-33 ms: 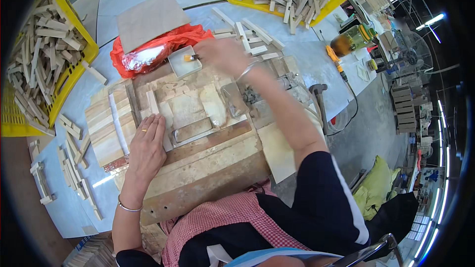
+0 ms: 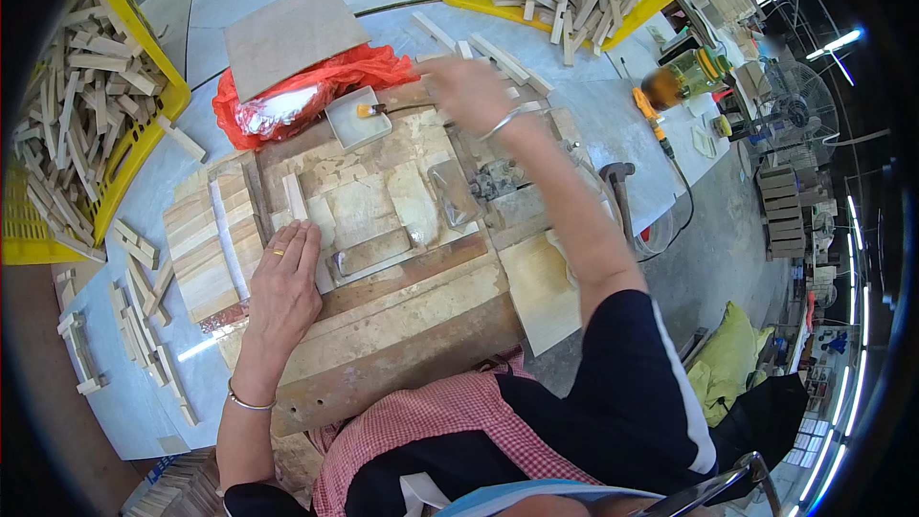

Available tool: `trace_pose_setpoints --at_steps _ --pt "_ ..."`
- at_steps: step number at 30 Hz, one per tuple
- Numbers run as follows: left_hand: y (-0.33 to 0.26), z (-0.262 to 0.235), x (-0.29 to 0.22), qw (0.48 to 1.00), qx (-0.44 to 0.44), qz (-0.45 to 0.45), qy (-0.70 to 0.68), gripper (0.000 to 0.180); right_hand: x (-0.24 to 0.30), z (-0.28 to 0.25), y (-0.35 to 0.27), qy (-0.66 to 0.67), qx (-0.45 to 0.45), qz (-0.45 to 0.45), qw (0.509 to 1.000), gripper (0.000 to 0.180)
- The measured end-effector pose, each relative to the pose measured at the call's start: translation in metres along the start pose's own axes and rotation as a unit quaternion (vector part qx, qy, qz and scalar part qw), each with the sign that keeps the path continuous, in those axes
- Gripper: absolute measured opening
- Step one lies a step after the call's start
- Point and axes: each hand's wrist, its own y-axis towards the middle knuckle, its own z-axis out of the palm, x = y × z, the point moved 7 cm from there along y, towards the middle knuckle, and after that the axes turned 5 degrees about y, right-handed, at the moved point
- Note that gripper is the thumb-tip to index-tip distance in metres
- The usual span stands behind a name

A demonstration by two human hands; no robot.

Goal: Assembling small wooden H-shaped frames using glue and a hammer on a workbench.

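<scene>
1. Left hand (image 2: 289, 273), left of centre: fingers together and laid over the lower end of a short wooden strip (image 2: 294, 197). Can't tell whether it's really clamped or just pressed down, since the fingers hide that end.
2. That strip is pale, square-edged bare wood. Its long axis runs nearly up and down the frame, far end tipped a touch left, near end going under the fingertips.
3. It sits left of centre on a big worn workboard (image 2: 412, 325), which is all blotchy, scuffed brown wood with raised flat pieces on top. The board's long axis goes left to right, climbing a bit toward the right.
4. Right hand (image 2: 467, 96), upper centre: pretty blurred, over some loose pale strips (image 2: 503, 57). Can't tell if its fingers are closed on anything. Those long, thin strips mostly slant down to the right.
5. Just left of that hand there's a squarish white tray (image 2: 362, 141), shallow and smooth, with a brush (image 2: 369, 110) in it, handle pointing right.
6. Behind the tray: a crinkly, shiny red plastic bag (image 2: 373, 65) with a thin, flat, four-sided board (image 2: 292, 38) on top.
7. Yellow slotted plastic crates full of jumbled sticks: one at the left edge (image 2: 175, 96), another at upper right (image 2: 670, 0).
8. Hammer (image 2: 620, 196) right of centre, head toward the top.
</scene>
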Motion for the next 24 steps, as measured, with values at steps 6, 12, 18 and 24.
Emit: trace_pose_setpoints --at_steps 6,12,18,24 --pt "0.004 0.002 0.005 0.999 0.006 -0.024 -0.022 0.048 -0.133 0.017 -0.026 -0.2 0.086 -0.046 0.975 0.037" --pt "0.009 -0.007 0.003 0.999 -0.019 0.001 -0.029 0.044 -0.075 -0.017 -0.045 -0.002 0.011 0.03 0.999 0.032" --pt "0.004 -0.007 0.005 1.0 -0.031 -0.001 -0.001 0.039 0.033 0.039 -0.073 0.153 0.051 -0.001 0.987 0.023" --pt "-0.002 -0.007 0.004 0.999 -0.037 -0.011 0.008 0.038 0.054 0.075 -0.093 0.131 0.11 -0.185 0.968 0.025"
